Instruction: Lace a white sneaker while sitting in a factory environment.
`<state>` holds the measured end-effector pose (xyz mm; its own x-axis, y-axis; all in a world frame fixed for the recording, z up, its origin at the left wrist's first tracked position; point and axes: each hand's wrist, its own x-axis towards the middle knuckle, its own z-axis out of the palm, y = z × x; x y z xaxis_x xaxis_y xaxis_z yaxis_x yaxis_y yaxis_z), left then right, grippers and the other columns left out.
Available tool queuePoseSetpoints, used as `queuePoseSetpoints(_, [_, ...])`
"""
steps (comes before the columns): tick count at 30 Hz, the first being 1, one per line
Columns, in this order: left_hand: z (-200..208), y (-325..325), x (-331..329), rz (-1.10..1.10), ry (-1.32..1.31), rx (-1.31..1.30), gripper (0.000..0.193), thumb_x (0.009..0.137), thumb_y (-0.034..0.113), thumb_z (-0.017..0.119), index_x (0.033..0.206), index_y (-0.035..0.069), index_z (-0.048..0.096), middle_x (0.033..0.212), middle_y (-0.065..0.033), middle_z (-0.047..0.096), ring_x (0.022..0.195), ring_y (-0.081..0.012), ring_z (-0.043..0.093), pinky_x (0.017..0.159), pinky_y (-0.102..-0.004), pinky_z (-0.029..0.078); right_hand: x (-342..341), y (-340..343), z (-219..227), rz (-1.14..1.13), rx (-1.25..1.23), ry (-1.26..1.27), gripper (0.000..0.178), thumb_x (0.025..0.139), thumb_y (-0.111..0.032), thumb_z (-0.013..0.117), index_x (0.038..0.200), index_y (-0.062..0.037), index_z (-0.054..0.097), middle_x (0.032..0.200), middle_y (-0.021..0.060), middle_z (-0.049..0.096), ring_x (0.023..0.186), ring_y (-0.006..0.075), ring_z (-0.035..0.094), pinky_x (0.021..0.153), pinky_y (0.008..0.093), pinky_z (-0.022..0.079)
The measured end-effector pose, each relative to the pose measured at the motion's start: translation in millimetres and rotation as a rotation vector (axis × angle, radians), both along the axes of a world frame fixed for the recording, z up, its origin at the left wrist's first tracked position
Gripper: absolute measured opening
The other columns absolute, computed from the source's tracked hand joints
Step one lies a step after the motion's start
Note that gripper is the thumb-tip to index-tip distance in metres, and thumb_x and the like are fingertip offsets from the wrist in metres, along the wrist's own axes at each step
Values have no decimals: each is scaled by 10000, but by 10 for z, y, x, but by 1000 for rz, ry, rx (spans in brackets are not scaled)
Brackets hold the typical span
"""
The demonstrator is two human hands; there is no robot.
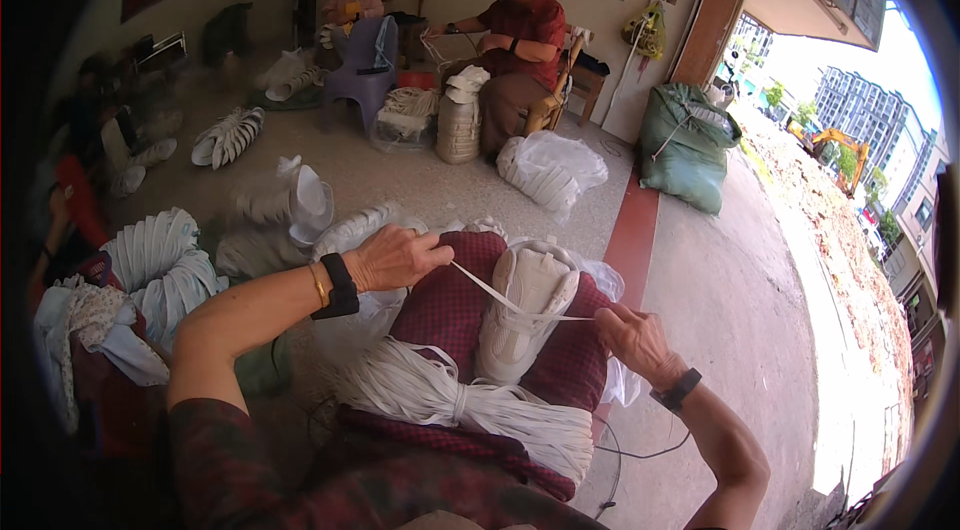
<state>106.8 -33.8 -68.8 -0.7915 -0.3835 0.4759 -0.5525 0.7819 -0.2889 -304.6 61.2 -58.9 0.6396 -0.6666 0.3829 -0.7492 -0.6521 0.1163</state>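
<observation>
Shoe (528, 305): pale, rounded, on the lap (440, 310), between its side edges.
Lace (560, 317): flat white strip, stretched across the shoe.
Left hand (395, 258): fingertips pinching it on one side.
Right hand (637, 342): fingers closed on the other side.
Lap: checked maroon cloth.
Bundle (410, 385): flat white strands, tied mid-length, along the lap's near edge.
Clear bag (583, 160): ribbed pale pieces (538, 180) inside.
Box (395, 140): translucent, pale strips (412, 102) inside.
Green sack (685, 160): bulging, contents unclear.

worn: broad black wristband (342, 284), left wrist | slim gold-coloured bracelet (319, 284), elbow side of the wristband | blotchy dark-red short sleeve (218, 450), farther up the arm from the wristband | narrower black wrist strap (677, 391), arm opposite the wristband | maroon-and-black checked legwear (440, 302), right of the wristband
</observation>
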Motion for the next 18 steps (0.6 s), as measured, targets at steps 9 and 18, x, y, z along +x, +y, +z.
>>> queuePoseSetpoints(9, [1133,483,1685,445,165,-203,124,876,80,614,989,106,569,824,-112,571,701,-363,636,565,-460,519,-1194,945,721,-389,-83,87,57,878,-51,630,855,-59,579,717,103,574,679,310,632,556,404,490])
queuePoseSetpoints(18, [1926,1131,2739,658,327,-454,132,927,76,554,1053,112,568,898,-140,615,820,-403,641,681,-484,532,-3146,2062,1229,-964,-224,165,265,1010,-77,509,1216,14,648,1178,194,690,970,337,708,791,397,608])
